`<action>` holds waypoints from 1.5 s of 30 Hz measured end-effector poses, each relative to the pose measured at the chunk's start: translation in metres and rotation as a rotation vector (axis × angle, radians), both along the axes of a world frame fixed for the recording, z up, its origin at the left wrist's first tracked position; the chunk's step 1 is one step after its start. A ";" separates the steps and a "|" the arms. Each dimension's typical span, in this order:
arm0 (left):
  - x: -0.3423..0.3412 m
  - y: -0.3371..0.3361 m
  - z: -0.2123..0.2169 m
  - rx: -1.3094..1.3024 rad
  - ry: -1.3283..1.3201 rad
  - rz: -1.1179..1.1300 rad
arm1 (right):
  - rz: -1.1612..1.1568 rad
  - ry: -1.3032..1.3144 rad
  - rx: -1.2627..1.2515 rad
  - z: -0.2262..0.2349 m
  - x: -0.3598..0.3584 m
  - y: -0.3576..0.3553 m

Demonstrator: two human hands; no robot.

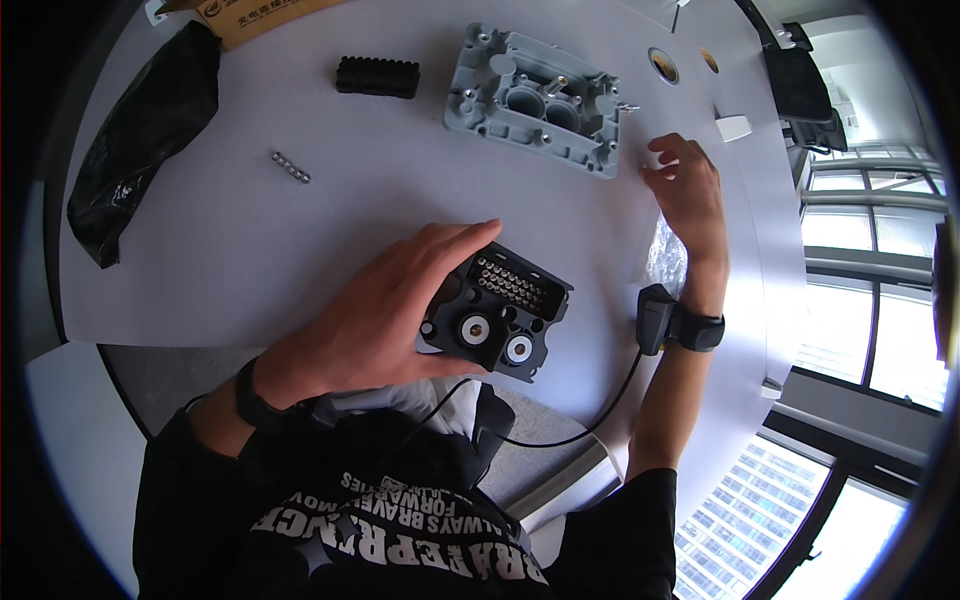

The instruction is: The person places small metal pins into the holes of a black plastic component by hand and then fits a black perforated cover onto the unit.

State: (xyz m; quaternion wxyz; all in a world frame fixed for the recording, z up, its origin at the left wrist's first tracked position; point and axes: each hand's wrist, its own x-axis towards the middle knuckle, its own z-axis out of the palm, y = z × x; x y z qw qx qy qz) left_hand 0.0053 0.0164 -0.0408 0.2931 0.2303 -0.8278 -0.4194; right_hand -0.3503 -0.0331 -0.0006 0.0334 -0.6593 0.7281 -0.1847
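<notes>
Black connector block (497, 312) | near table (300, 250) edge, left hand (385, 315) clasped around it | right hand (688, 190) far right, fingertips on table, holding nothing | grey housing (535, 100) far centre.

My one head-worn fisheye view looks steeply down, close over the round white table (300, 250) and my torso.

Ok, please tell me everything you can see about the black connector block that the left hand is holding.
The black connector block looks like moulded plastic, roughly rectangular, lying near the table edge closest to the person. Its upward face shows a grid of small metal pins and two large round sockets with pale centres. The left hand grips its left side, fingers across the top edge and thumb below. The right hand is apart from it.
</notes>
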 end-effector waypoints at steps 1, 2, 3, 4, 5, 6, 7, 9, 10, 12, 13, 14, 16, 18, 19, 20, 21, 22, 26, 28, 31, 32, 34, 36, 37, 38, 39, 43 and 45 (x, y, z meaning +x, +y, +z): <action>0.000 0.000 0.000 0.005 0.001 -0.001 | 0.002 -0.003 0.001 0.001 0.002 0.002; 0.000 0.000 0.000 0.009 0.006 -0.004 | -0.052 0.052 0.053 0.003 0.001 0.005; 0.000 0.000 0.000 0.009 0.007 -0.004 | -0.107 0.107 0.104 0.005 0.001 0.007; 0.001 0.000 0.000 0.001 -0.007 -0.017 | -0.107 0.108 0.104 0.005 0.003 0.007; 0.001 0.000 0.000 -0.008 -0.021 -0.031 | -0.135 0.106 0.157 0.006 0.005 0.008; 0.001 -0.001 0.000 -0.007 -0.021 -0.032 | -0.163 0.103 0.210 0.006 0.006 0.008; 0.000 -0.001 0.001 -0.015 -0.020 -0.030 | -0.164 0.103 0.211 0.007 0.005 0.008; 0.000 0.000 0.001 -0.023 -0.021 -0.029 | -0.103 0.090 0.235 0.007 0.004 0.007; -0.001 0.000 -0.001 -0.008 -0.005 -0.015 | -0.105 0.090 0.236 0.006 0.002 0.007; -0.001 0.002 -0.001 0.009 0.008 -0.001 | -0.060 0.116 0.157 0.002 -0.001 0.009; -0.002 0.001 0.001 0.017 0.011 -0.003 | -0.062 0.114 0.159 0.004 -0.003 0.012; 0.001 0.002 0.005 0.023 0.004 0.010 | -0.030 0.058 0.111 0.009 0.000 0.011; 0.001 0.001 0.003 0.038 -0.001 0.011 | -0.036 -0.014 0.053 0.026 0.012 0.015; -0.001 0.001 -0.002 0.054 -0.010 0.011 | -0.043 -0.164 0.076 0.046 0.031 0.022; -0.002 0.001 -0.003 0.039 0.006 0.004 | -0.050 -0.162 0.080 0.057 0.041 0.029; -0.002 0.001 -0.005 0.026 0.014 0.006 | 0.086 -0.163 0.003 0.061 0.054 0.033; -0.002 0.000 -0.003 0.027 0.013 0.004 | 0.217 -0.159 -0.079 0.069 0.066 0.039; -0.001 0.000 -0.001 0.002 0.004 -0.008 | 0.215 -0.159 -0.078 0.076 0.080 0.045; -0.001 -0.002 0.000 -0.040 -0.012 -0.009 | 0.478 -0.216 -0.026 0.081 0.125 0.064; -0.002 -0.001 0.000 -0.041 -0.006 -0.008 | 0.543 -0.258 -0.032 0.079 0.137 0.072; -0.002 -0.001 0.001 -0.027 0.003 -0.009 | 0.579 -0.267 -0.018 0.076 0.146 0.077; -0.002 -0.001 0.002 -0.014 0.007 -0.015 | 0.579 -0.247 -0.005 0.075 0.147 0.077; -0.001 -0.001 0.003 -0.028 -0.002 -0.004 | 0.585 -0.229 0.007 0.071 0.151 0.077; -0.002 -0.002 0.002 -0.037 -0.007 -0.002 | 0.566 -0.151 -0.002 0.062 0.152 0.076; -0.002 -0.003 0.001 -0.041 -0.003 -0.004 | 0.565 -0.151 0.000 0.058 0.153 0.076; -0.002 -0.002 0.003 -0.048 -0.001 -0.002 | 0.576 -0.131 -0.004 0.057 0.154 0.076; -0.001 -0.002 0.003 -0.049 -0.001 -0.001 | 0.586 -0.111 -0.009 0.056 0.155 0.076; -0.001 -0.001 0.002 -0.056 0.010 0.002 | 0.591 -0.115 -0.084 0.055 0.158 0.073; -0.001 -0.001 0.002 -0.054 0.013 0.003 | 0.643 -0.086 -0.124 0.054 0.158 0.071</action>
